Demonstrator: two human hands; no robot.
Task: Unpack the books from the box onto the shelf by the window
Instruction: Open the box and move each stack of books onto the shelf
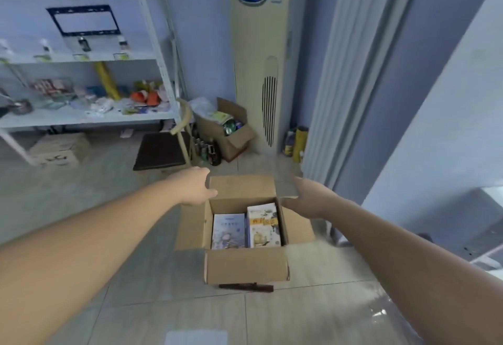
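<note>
Books (229, 231) flat in box (246, 268), long axes running away — left hand (194, 185) gripping flap (242, 185), right hand (307, 197) spread.

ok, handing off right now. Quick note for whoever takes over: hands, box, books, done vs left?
Left hand: at the far-left corner of the box, thumb on the far flap; grip unclear.
Right hand: open, by the far-right corner and right flap, holding nothing.
Box: on the floor, flaps folded out.
Books: blue-cover book and yellow-cover book lie side by side inside; anything beneath is hidden.
Done: box is open; neither hand holds a book.
Left: move the books to the shelf, probably the cluttered white rack at left.
</note>
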